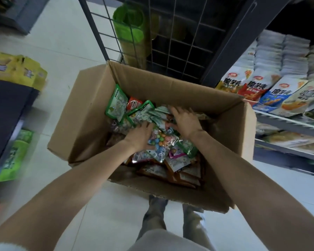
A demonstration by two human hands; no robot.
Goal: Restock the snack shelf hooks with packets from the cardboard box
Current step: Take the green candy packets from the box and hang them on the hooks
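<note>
Reaching down into the cardboard box (91, 113), both hands are already in among the packets. The left hand (140, 136) lies with its fingers curled over the clear packet of coloured sweets (161, 140), seemingly gripping its left edge, though the fingertips are buried and I cannot be sure. The right hand (186, 121) is flatter, fingers spread and pressing on the green-and-white packets (149, 115) toward the far side of the heap; it looks relaxed rather than closed round anything.

What matters is that the sweets packet sits between the two hands, directly under the left palm and just below the right wrist, its long side running from the near right toward the far left. The left hand is the nearer and better placed to lift it.

Outward from there, the wire grid panel (179, 42), which I take for the hook rack though no hooks can be made out, stands just beyond the box's far wall, and stocked shelves (279, 120) flank it on the right.
</note>
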